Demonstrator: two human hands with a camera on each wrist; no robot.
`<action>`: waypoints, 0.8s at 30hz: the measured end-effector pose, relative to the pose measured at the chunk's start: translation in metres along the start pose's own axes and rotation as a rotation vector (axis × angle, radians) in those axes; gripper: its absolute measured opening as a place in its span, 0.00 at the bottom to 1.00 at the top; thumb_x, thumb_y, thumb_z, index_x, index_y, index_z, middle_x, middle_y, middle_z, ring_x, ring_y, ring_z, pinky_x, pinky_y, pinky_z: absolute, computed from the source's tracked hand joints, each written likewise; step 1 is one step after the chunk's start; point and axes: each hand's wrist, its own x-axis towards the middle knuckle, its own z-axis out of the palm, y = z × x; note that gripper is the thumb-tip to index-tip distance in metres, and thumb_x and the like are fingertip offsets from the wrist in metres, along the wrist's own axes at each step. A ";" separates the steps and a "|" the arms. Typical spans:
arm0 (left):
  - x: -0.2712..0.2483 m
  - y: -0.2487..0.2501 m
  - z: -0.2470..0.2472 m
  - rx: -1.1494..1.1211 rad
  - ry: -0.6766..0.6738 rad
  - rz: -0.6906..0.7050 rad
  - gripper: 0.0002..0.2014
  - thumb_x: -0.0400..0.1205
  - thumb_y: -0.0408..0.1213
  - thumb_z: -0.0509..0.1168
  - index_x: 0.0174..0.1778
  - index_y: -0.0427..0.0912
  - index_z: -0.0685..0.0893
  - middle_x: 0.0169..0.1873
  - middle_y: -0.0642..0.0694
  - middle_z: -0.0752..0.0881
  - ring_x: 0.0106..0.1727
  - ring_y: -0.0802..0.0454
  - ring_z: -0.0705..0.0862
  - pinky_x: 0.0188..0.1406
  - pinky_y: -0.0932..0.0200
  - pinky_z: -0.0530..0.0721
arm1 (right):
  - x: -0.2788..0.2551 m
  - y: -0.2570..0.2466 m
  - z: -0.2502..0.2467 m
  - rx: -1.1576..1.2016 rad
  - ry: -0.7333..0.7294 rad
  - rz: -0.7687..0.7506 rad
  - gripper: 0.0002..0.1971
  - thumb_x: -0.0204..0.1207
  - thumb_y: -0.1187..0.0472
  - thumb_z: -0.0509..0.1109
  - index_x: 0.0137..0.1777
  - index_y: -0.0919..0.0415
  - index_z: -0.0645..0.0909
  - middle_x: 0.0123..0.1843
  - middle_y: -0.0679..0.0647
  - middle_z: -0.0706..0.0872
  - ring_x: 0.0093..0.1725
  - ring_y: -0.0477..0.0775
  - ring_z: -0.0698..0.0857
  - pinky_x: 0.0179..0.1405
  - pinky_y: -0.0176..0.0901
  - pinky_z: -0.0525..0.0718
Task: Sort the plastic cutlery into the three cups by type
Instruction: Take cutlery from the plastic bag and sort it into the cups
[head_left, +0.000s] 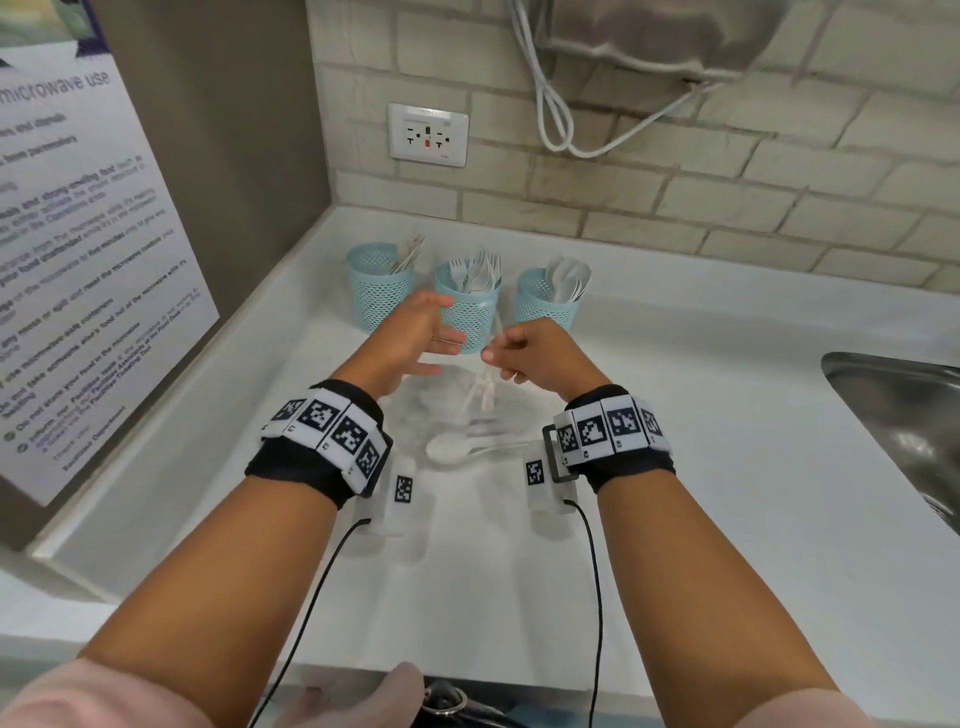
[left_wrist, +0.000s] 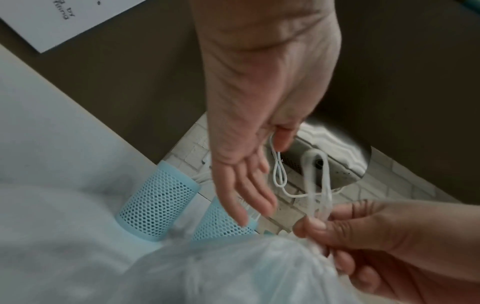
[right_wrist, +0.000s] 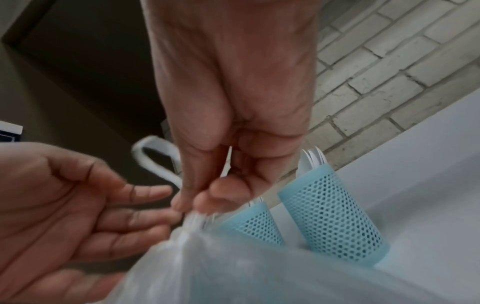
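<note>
Counter (head_left: 675, 415): right hand (head_left: 540, 358) pinches bag (head_left: 467, 415); left hand (head_left: 415, 338) spread.

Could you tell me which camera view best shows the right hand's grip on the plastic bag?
The right wrist view: the right hand pinches the plastic bag at its gathered top. The left wrist view shows it from the side; the head view shows only knuckles.

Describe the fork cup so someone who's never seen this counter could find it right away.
Start at the wall outlet on the brick wall and look down to the white counter, where three blue mesh cups stand in a row. The fork cup is the middle one. It alone shows tines, while the right cup holds spoons and the left cup holds thin sticks.
</note>
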 end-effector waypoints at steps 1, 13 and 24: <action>0.000 -0.004 -0.002 0.079 0.037 0.023 0.12 0.85 0.34 0.51 0.60 0.48 0.75 0.48 0.45 0.86 0.56 0.46 0.82 0.54 0.51 0.78 | 0.000 -0.001 -0.001 0.022 -0.011 0.010 0.09 0.73 0.65 0.75 0.49 0.72 0.85 0.31 0.52 0.84 0.30 0.48 0.82 0.34 0.35 0.82; 0.001 -0.041 0.013 0.644 -0.064 0.264 0.07 0.76 0.40 0.73 0.34 0.45 0.83 0.31 0.53 0.82 0.42 0.51 0.79 0.39 0.63 0.71 | -0.011 -0.050 -0.030 0.402 0.066 -0.270 0.12 0.73 0.77 0.69 0.57 0.77 0.81 0.32 0.53 0.86 0.29 0.39 0.86 0.35 0.29 0.85; 0.006 -0.042 0.009 0.563 0.072 0.318 0.10 0.72 0.40 0.76 0.31 0.52 0.81 0.30 0.58 0.83 0.36 0.57 0.80 0.46 0.54 0.80 | -0.006 -0.002 0.007 -0.344 -0.160 0.052 0.13 0.69 0.61 0.78 0.48 0.69 0.84 0.39 0.57 0.83 0.39 0.51 0.78 0.39 0.39 0.72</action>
